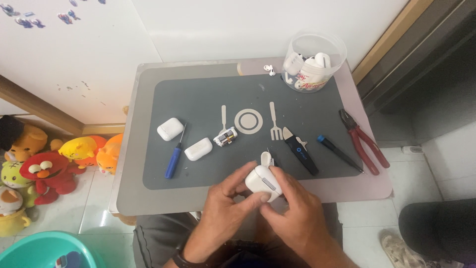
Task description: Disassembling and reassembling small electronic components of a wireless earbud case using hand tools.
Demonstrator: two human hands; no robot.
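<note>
Both hands hold a white earbud charging case (pixel 262 179) with its lid flipped open, just over the near edge of the small table. My left hand (pixel 225 206) grips the case from the left and below. My right hand (pixel 292 211) closes on it from the right, thumb across its front. On the grey mat (pixel 208 99) lie two more white cases (pixel 170 128) (pixel 198 149) and a bare inner part with a battery (pixel 225 136).
A blue screwdriver (pixel 174 156), a black pry tool (pixel 300 151), a thin black screwdriver (pixel 339 153) and red pliers (pixel 364 141) lie on the mat. A clear tub (pixel 313 62) of earbud parts stands at the back right. Plush toys (pixel 44 168) sit on the floor to the left.
</note>
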